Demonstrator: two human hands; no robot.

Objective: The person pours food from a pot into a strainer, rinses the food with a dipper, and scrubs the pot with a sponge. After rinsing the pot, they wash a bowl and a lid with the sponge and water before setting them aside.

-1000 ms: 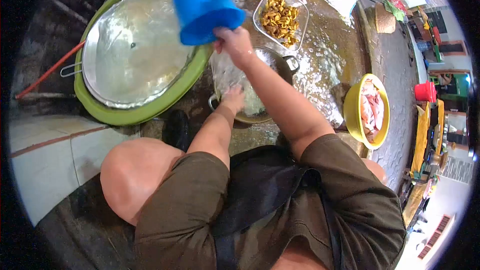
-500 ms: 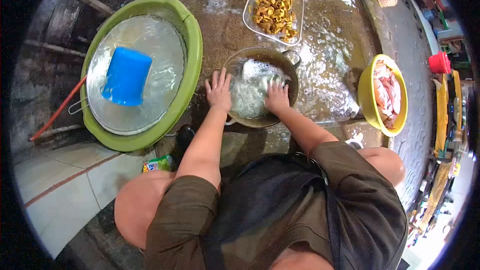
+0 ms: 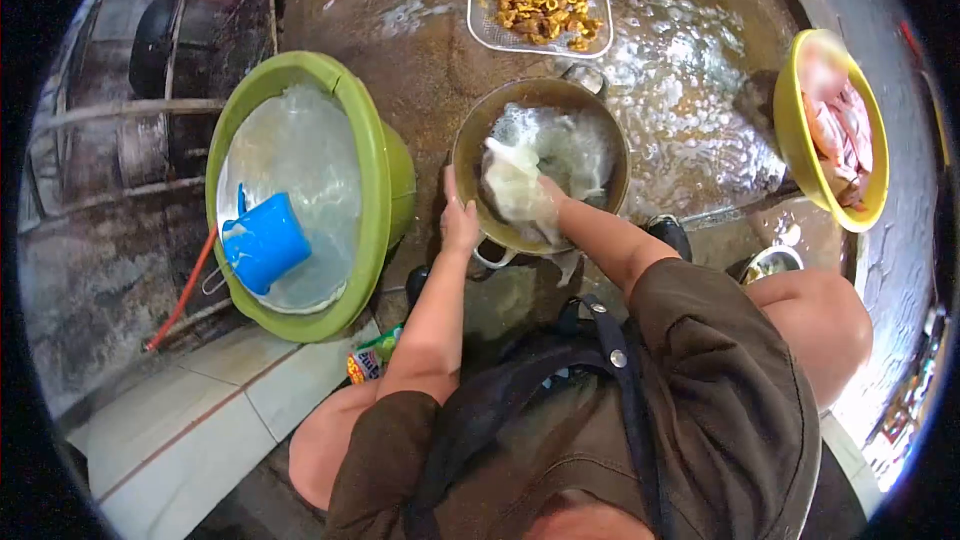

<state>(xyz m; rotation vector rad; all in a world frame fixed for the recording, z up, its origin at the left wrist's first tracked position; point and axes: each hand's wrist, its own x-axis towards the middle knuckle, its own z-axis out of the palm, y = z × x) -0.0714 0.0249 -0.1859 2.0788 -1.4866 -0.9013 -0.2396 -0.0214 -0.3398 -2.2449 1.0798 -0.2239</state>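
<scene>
In round metal pan (image 3: 470, 155), foamy water, wet hands (image 3: 525, 195), white pulp.

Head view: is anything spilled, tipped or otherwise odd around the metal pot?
Yes. Foamy water is spread over the brown floor right of the round metal pot, reaching toward the yellow bowl. The blue plastic scoop lies tilted in the green basin's water.

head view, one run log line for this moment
left hand: grips pan rim | right hand: in pan, on pale foamy mass | blue scoop: in green basin
</scene>
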